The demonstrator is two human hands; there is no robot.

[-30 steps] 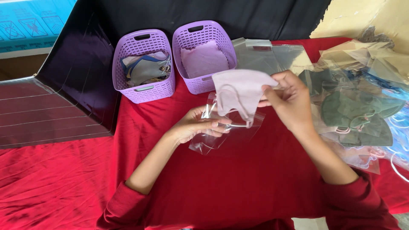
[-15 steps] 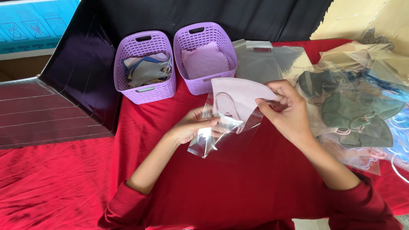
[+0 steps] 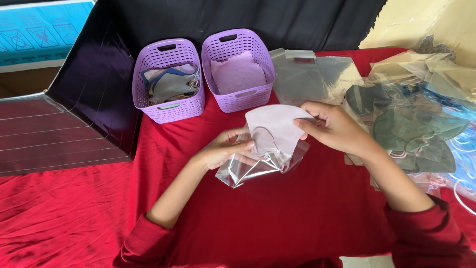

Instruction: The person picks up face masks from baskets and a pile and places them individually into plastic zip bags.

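A pale pink folded face mask (image 3: 277, 126) is pinched at its upper right edge by my right hand (image 3: 337, 128). Its lower part sits inside the mouth of a clear plastic bag (image 3: 258, 166). My left hand (image 3: 223, 149) grips that bag at its left side, just above the red tablecloth (image 3: 277, 218). Both hands are over the middle of the table.
Two purple baskets stand at the back: the left basket (image 3: 168, 106) holds grey and blue masks, the right basket (image 3: 258, 97) holds pink ones. Empty clear bags (image 3: 310, 74) lie behind my right hand. A heap of bagged green masks (image 3: 421, 131) fills the right side. A dark board (image 3: 94, 94) leans at left.
The pink mask has been lowered from above the bag and now sits partly inside it. Both hands have shifted down a little with it.
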